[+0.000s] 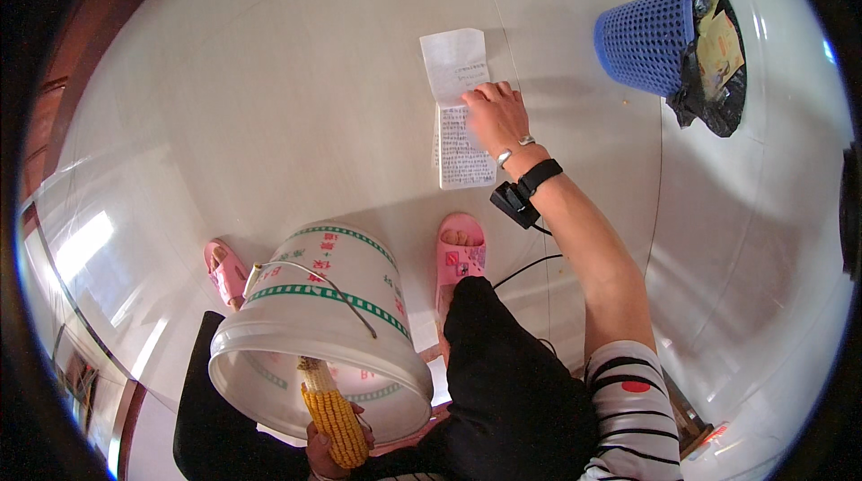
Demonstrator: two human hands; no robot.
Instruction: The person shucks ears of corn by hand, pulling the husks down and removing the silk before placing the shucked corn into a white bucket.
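My left hand (323, 451) holds an ear of yellow corn (335, 417) at the mouth of a white plastic bucket (323, 306). Toward the bucket, the ear's end is stripped to pale cob, while rows of kernels cover the rest. The bucket leans between my legs, its wire handle lying across the side. Farther out, my right hand (498, 114) reaches down to an open notebook (465, 157) on the floor, with fingertips at the edge of its lifted page (454, 67). Handwriting fills the lower page. Whether the fingers pinch the paper is hard to see.
A blue perforated wastebasket (640, 43), lined with a black bag (724, 110), stands by the wall at right. My feet wear pink slippers (461, 255). A black cable (528, 269) runs from the device (515, 205) strapped to my right wrist. Pale tiles (303, 110) cover the floor.
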